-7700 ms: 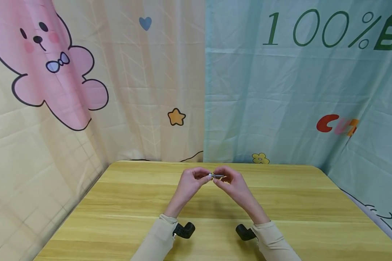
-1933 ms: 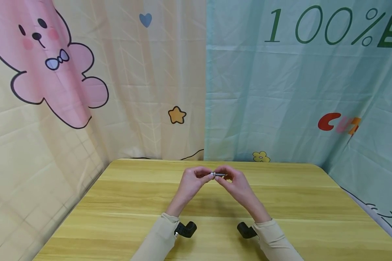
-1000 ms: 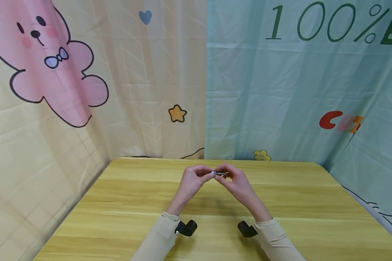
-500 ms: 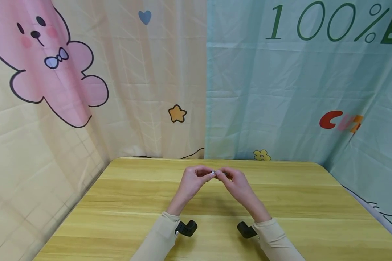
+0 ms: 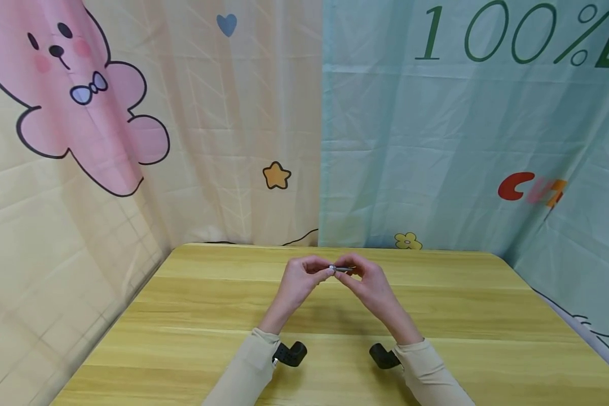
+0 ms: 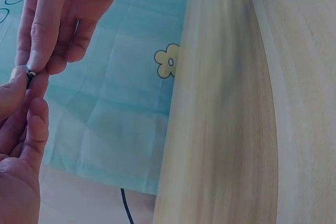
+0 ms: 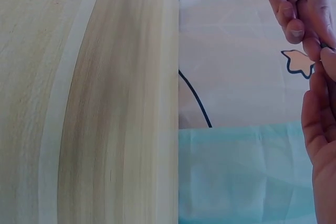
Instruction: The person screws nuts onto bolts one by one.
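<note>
A small silver bolt-like piece (image 5: pixel 344 269) lies level in the air above the table, between my two hands. Its pale left end is pinched by the thumb and forefinger of my left hand (image 5: pixel 299 280). The thumb and forefinger of my right hand (image 5: pixel 366 283) close on it just beside, and its thin grey shaft shows under the right palm. In the left wrist view a shiny metal bit (image 6: pixel 31 75) peeks out where the fingertips meet. Fingers cover most of the piece in the right wrist view, so its exact shape is hard to tell.
The wooden table (image 5: pixel 208 316) spreads below both hands. Behind it hang a cream curtain (image 5: pixel 203 169) and a teal curtain (image 5: pixel 411 158). Black wrist-worn devices, one at the left cuff (image 5: pixel 291 354) and one at the right (image 5: pixel 384 356), stick out inward over the table.
Half a second ago the right thumb and fingers covered the shaft; now they have parted a little and it shows again. Both hands stay in nearly the same place throughout.
</note>
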Tool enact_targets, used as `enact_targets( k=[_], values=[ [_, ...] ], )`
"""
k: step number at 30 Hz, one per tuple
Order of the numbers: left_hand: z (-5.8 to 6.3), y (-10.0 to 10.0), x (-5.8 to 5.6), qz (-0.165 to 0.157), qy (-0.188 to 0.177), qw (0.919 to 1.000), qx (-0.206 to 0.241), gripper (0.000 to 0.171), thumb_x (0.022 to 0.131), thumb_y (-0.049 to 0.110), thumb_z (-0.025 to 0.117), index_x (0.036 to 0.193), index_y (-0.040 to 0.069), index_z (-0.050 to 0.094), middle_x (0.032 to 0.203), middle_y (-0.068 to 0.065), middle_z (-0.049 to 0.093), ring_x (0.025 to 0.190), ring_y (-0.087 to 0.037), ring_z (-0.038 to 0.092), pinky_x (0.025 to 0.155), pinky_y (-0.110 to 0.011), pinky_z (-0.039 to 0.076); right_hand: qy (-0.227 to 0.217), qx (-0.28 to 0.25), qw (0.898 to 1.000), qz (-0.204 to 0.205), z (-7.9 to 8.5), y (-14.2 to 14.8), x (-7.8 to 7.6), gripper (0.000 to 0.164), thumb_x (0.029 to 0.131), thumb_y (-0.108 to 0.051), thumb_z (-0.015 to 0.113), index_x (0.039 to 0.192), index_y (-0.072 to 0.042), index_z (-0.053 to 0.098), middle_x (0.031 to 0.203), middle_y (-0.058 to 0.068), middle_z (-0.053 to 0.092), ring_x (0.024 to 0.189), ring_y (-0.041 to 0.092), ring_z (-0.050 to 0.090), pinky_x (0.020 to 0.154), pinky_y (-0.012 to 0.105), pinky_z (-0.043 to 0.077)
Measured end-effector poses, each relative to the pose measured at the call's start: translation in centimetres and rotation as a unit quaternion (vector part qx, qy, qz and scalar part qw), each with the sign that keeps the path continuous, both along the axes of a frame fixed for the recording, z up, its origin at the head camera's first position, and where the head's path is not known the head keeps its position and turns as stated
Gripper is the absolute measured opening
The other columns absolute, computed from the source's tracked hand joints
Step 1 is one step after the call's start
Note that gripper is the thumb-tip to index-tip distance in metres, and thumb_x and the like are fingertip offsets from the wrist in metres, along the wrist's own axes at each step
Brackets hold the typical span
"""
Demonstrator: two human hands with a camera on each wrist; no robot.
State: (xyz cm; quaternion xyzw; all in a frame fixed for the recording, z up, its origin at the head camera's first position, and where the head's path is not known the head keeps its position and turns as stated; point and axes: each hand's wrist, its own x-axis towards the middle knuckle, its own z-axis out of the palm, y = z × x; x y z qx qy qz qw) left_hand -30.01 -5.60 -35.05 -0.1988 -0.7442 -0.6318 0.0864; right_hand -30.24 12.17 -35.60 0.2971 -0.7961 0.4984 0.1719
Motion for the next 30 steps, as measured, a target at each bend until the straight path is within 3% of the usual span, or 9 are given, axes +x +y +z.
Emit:
enact_targets(
  k=[1, 8, 13, 18, 23, 30],
  values=[
    [0.0, 0.0, 0.0, -0.001, 0.001, 1.0000, 0.001, 0.011, 0.090, 0.001, 0.071, 0.098, -0.006, 0.073, 0.091, -0.015, 0.071, 0.073, -0.015, 0.060, 0.065, -0.025, 0.047, 0.000, 0.002, 1.000, -0.001, 0.3, -0.1, 0.4, 0.013, 0.090, 0.002, 0.068, 0.103, 0.003, 0.066, 0.099, 0.013, 0.068, 0.094, 0.026, 0.065, 0.085, 0.045, 0.052],
    [-0.1, -0.1, 0.0, -0.003, 0.002, 1.0000, 0.003, 0.012, 0.090, 0.003, 0.071, 0.098, -0.005, 0.074, 0.090, -0.015, 0.072, 0.072, -0.015, 0.060, 0.065, -0.026, 0.048, -0.018, 0.000, 1.000, -0.017, -2.4, 0.6, -2.1, 0.012, 0.093, -0.014, 0.069, 0.105, -0.011, 0.070, 0.100, -0.001, 0.069, 0.095, 0.015, 0.066, 0.085, 0.039, 0.053],
    [-0.1, -0.1, -0.1, -0.004, -0.003, 1.0000, 0.005, 0.012, 0.090, 0.004, 0.072, 0.098, -0.005, 0.074, 0.090, -0.015, 0.072, 0.076, -0.022, 0.063, 0.068, -0.035, 0.052, -0.016, 0.011, 0.999, -0.028, -2.4, 0.6, -2.1, 0.011, 0.095, -0.018, 0.068, 0.104, -0.012, 0.071, 0.101, -0.002, 0.069, 0.095, 0.014, 0.066, 0.085, 0.040, 0.052],
    [-1.6, 0.0, -1.7, -0.006, -0.009, 0.9999, 0.009, 0.013, 0.089, 0.006, 0.073, 0.099, -0.002, 0.075, 0.092, -0.015, 0.072, 0.083, -0.033, 0.066, 0.069, -0.034, 0.052, -0.019, 0.017, 0.999, -0.031, -2.3, 0.5, -2.1, 0.010, 0.096, -0.020, 0.066, 0.101, -0.012, 0.071, 0.098, -0.003, 0.069, 0.092, 0.013, 0.065, 0.084, 0.040, 0.052],
    [-2.8, -0.1, -2.7, -0.001, -0.003, 1.0000, 0.009, 0.014, 0.088, 0.011, 0.075, 0.099, 0.003, 0.076, 0.093, -0.010, 0.073, 0.083, -0.024, 0.067, 0.068, -0.027, 0.050, -0.026, 0.021, 0.999, -0.038, -2.4, 0.4, -2.1, 0.013, 0.097, -0.023, 0.065, 0.101, -0.012, 0.071, 0.098, -0.002, 0.069, 0.092, 0.013, 0.065, 0.083, 0.040, 0.053],
    [-2.8, -0.1, -2.6, 0.011, -0.004, 0.9998, 0.014, 0.013, 0.088, 0.013, 0.076, 0.097, 0.004, 0.076, 0.089, -0.005, 0.073, 0.079, -0.014, 0.066, 0.070, -0.030, 0.053, -0.064, -0.019, 0.997, -0.039, -2.1, 1.4, -2.2, 0.022, 0.096, -0.026, 0.067, 0.110, -0.009, 0.069, 0.104, 0.002, 0.068, 0.095, 0.017, 0.063, 0.083, 0.034, 0.051]
  ],
)
